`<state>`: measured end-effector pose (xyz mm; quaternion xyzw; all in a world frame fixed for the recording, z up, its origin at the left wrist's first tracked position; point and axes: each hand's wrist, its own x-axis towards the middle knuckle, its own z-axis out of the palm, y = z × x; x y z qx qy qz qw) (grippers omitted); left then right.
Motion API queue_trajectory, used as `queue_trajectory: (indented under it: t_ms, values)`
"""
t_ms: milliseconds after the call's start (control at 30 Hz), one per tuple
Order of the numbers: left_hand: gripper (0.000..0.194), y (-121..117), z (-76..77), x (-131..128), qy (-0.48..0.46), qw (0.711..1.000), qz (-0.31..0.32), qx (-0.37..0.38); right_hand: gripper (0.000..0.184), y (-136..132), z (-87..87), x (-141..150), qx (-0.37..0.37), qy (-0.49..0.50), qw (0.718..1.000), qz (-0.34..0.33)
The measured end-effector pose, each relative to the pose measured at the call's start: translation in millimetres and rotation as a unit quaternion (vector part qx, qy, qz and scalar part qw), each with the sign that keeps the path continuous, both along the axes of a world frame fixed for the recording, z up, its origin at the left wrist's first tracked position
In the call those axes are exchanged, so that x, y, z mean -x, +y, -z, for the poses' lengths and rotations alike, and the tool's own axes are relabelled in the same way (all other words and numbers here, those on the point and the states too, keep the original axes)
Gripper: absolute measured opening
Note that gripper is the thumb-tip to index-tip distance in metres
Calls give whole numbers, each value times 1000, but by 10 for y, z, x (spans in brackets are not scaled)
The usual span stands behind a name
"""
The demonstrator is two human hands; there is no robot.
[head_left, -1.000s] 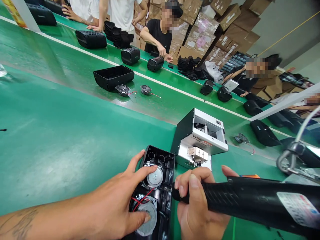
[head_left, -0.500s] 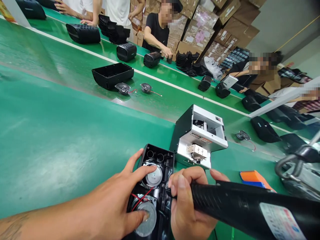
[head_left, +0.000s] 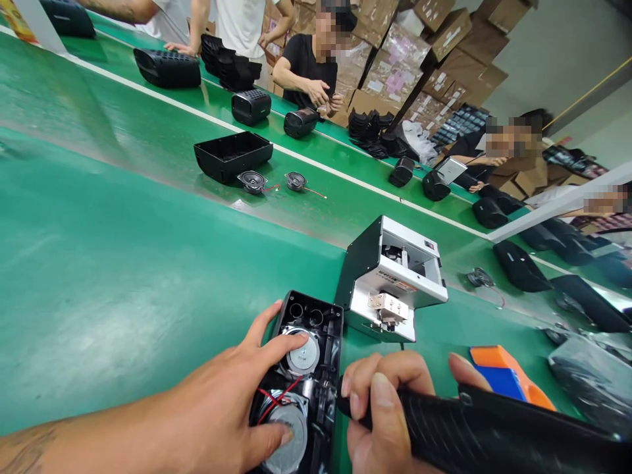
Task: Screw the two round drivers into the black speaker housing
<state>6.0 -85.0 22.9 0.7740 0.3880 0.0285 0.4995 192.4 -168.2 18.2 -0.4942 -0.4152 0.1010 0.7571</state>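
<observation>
Black speaker housing sits pinned under the left hand's spread fingers, while the right hand is wrapped tight around an electric screwdriver just beside them.

A factory assembly line: green conveyor belt; seated workers; speaker housings; stacked cartons.

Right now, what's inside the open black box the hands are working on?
Inside the black box sit two round speakers and red wires. The left hand covers the box's left part, so that stays hidden.
</observation>
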Motion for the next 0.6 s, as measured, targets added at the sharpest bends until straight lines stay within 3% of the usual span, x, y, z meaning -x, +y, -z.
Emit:
queue_trajectory:
  t_ms: [600]
  values:
    - [99, -8, -41, -15, 14, 1000, 0, 5, 53, -35, 154, -113, -22, -18, 1000, -7]
